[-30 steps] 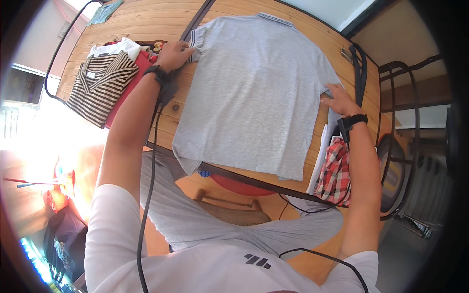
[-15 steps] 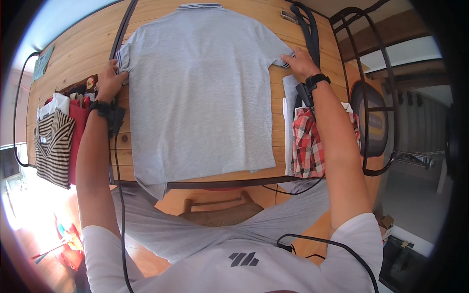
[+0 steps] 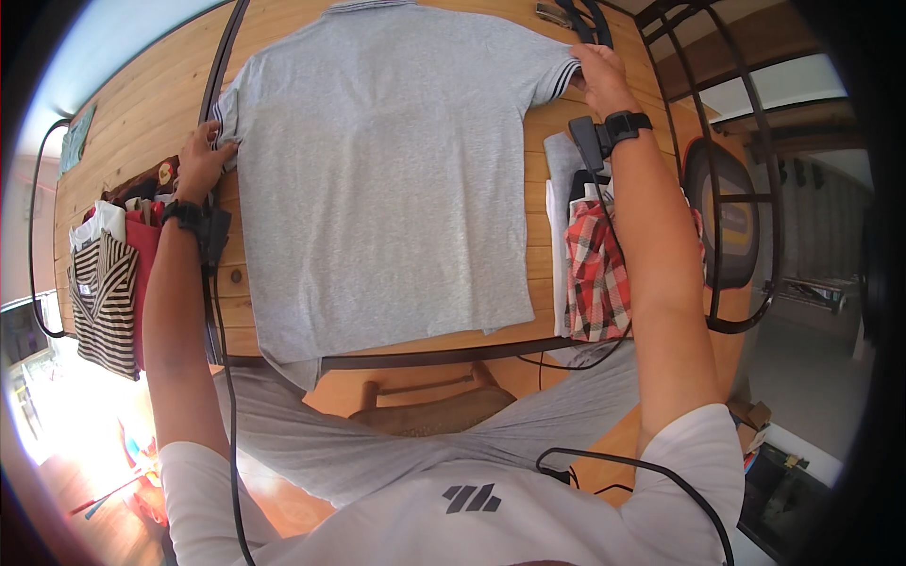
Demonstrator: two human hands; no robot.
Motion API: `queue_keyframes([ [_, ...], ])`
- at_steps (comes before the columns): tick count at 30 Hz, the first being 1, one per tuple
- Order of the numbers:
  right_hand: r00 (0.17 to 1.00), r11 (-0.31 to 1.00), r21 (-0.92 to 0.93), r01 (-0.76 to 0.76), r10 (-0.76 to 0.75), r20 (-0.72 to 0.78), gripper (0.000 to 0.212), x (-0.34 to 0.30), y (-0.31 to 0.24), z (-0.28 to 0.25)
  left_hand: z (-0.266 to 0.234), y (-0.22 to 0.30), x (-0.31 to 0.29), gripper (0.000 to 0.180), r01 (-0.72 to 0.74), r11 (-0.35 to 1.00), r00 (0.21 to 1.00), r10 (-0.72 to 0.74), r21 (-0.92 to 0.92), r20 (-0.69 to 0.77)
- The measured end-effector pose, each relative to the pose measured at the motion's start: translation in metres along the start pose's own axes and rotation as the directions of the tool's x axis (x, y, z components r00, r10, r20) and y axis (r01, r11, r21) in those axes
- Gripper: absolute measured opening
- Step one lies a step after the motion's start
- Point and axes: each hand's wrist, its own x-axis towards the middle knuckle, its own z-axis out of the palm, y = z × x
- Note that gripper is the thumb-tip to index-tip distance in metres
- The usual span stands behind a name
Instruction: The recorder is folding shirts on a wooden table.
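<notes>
On the tan plank table point(image 3: 142, 104), light-grey knit polo shirt point(image 3: 387, 189) lies spread, sleeve-straightening presumably: right hand point(image 3: 604, 80) pinches one dark-striped cuff point(image 3: 559, 85), left hand point(image 3: 200, 165) (half-curled, grip unclear from here) at opposite cuff point(image 3: 219, 111); next move probably needs even tension.

A striped top point(image 3: 104, 307) and red plaid garment point(image 3: 596, 274) lie folded on opposite sides of the table point(image 3: 156, 113) — a greenish cloth point(image 3: 77, 141) far left, dark straps point(image 3: 593, 21) far right — with a brown seat point(image 3: 432, 415) below.
</notes>
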Motion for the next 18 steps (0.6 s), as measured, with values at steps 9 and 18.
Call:
queue_keyframes([
  [9, 0.938, 0.869, -0.371, -0.328, 0.253, -0.238, 0.047, -0.016, 0.004, -0.010, 0.001, 0.017, -0.006, 0.056, -0.018, 0.999, 1.000, 0.019, 0.027, -0.021],
  [18, 0.914, 0.775, -0.545, -0.320, 0.404, 0.039, 0.055, -0.048, 0.011, 0.009, -0.007, 0.079, -0.052, 0.058, -0.128, 0.968, 0.974, 0.164, 0.215, -0.159],
])
